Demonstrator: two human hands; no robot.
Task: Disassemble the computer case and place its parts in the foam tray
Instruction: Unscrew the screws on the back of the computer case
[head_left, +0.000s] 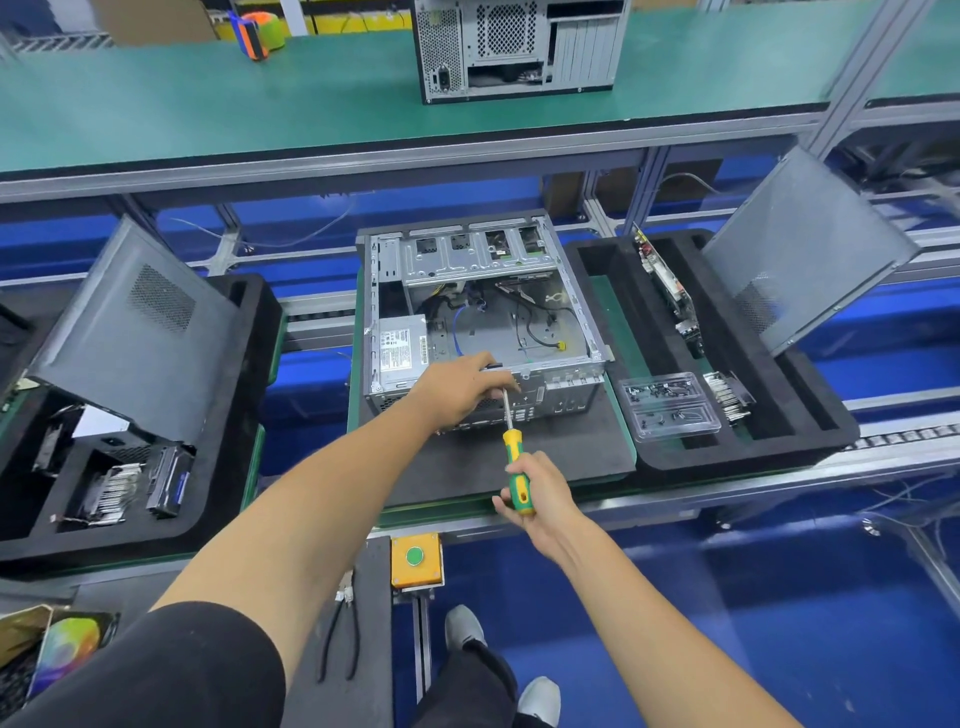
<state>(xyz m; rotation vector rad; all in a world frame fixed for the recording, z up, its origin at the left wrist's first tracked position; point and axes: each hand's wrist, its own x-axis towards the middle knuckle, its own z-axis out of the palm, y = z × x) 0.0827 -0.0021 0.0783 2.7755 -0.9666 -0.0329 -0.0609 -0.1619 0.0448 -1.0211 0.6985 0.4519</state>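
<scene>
So the computer case (483, 322) is lying on its side, open face up, on a dark mat in the middle of the surface (519, 512), rear panel facing the person. Makes sense: that puts the back-panel screws right in reach.

Right hand (537, 496) has its fingers wrapped round the yellow-and-green handle of a screwdriver (511, 447), shaft angled up toward the top rear edge of the case. Left hand (462, 387) sits on that same rear edge with the fingers curled over it near the shaft. My read is it's steadying the case and guiding the tip so it doesn't skate off. The tip itself is hidden behind the left hand, so I can't say which screw it's on, or whether it's seated at all.

The foam tray (810, 431) just to the right already has stuff in it: a circuit card (670, 291) stood in a slot, a clear plastic box (670, 405) of small screws and a grey side panel (810, 254) leaning against its far side. Handy spot, a short reach from the case.

Inside the case there's still a power supply (400, 351) and loose cables (540, 327), so I'd guess plenty is left to do. Another tray on the left (249, 415) is partly cut off, and its contents are too murky to name.
</scene>
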